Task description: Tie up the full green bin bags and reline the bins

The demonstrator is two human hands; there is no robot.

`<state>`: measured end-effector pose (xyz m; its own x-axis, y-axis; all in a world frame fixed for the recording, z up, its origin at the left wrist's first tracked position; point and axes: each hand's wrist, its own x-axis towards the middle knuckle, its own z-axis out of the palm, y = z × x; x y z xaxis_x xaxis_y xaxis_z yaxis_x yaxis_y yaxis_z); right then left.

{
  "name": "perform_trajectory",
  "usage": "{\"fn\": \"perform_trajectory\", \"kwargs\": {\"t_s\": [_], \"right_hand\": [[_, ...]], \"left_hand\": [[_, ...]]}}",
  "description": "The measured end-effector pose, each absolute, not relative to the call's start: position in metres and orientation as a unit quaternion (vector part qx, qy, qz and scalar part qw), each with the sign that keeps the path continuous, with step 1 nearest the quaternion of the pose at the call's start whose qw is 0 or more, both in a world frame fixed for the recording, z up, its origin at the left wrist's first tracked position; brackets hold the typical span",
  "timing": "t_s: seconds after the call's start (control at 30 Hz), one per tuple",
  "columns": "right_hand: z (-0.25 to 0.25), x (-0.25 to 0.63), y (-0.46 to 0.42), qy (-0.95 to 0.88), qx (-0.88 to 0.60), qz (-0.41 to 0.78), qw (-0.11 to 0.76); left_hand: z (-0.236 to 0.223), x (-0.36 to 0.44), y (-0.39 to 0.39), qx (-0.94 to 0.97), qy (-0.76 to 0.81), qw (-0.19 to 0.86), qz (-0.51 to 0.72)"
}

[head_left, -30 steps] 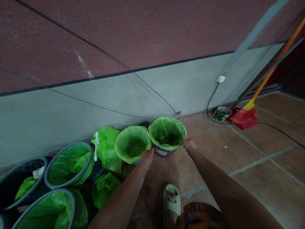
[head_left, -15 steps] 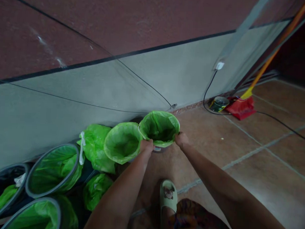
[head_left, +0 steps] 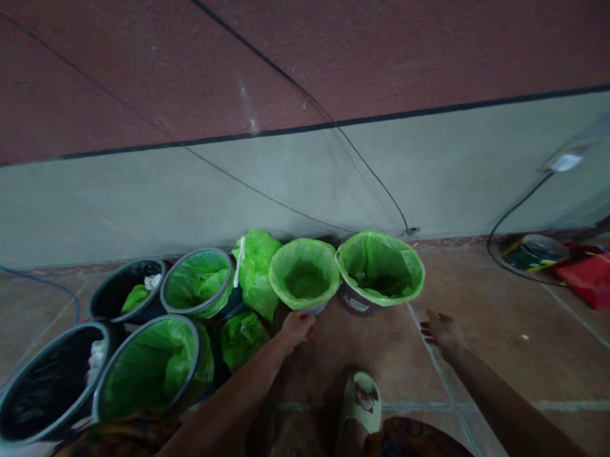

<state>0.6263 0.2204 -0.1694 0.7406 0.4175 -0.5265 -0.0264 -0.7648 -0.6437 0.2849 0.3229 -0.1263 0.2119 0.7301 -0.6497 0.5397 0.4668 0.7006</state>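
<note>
From my feed, the right hand [head_left: 444, 332] hangs with fingers parted, empty, above the floor [head_left: 360, 354]. The left hand [head_left: 297, 327] curls at a lined pail [head_left: 305, 256]; whether gripping, I can't tell. Just beside, near the wall [head_left: 287, 178], the rightmost pail [head_left: 356, 302] wears its liner [head_left: 379, 248] folded over, presumably against slipping.
</note>
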Motion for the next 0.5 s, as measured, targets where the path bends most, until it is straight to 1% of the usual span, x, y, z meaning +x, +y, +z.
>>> {"fn": "perform_trajectory", "kwargs": {"t_s": [0.03, 0.13, 0.23, 0.37, 0.43, 0.5], "right_hand": [[-0.172, 0.625, 0.215, -0.112, -0.873, 0.352, 0.318], [-0.172, 0.612, 0.212, -0.141, -0.861, 0.389, 0.295], [-0.155, 0.577, 0.227, -0.243, -0.83, 0.43, 0.259], [-0.126, 0.487, 0.261, -0.417, -0.743, 0.495, 0.172], [-0.118, 0.427, 0.277, -0.473, -0.694, 0.521, 0.15], [-0.115, 0.363, 0.293, -0.499, -0.66, 0.545, 0.136]], "left_hand": [[-0.124, 0.261, 0.323, 0.53, 0.637, 0.557, 0.054], [-0.111, 0.187, 0.333, 0.532, 0.675, 0.51, 0.037], [-0.088, 0.11, 0.357, 0.541, 0.7, 0.466, 0.023], [-0.061, 0.013, 0.378, 0.559, 0.728, 0.395, 0.044], [-0.059, -0.029, 0.374, 0.56, 0.744, 0.358, 0.071], [-0.067, -0.062, 0.36, 0.546, 0.757, 0.348, 0.088]]}}
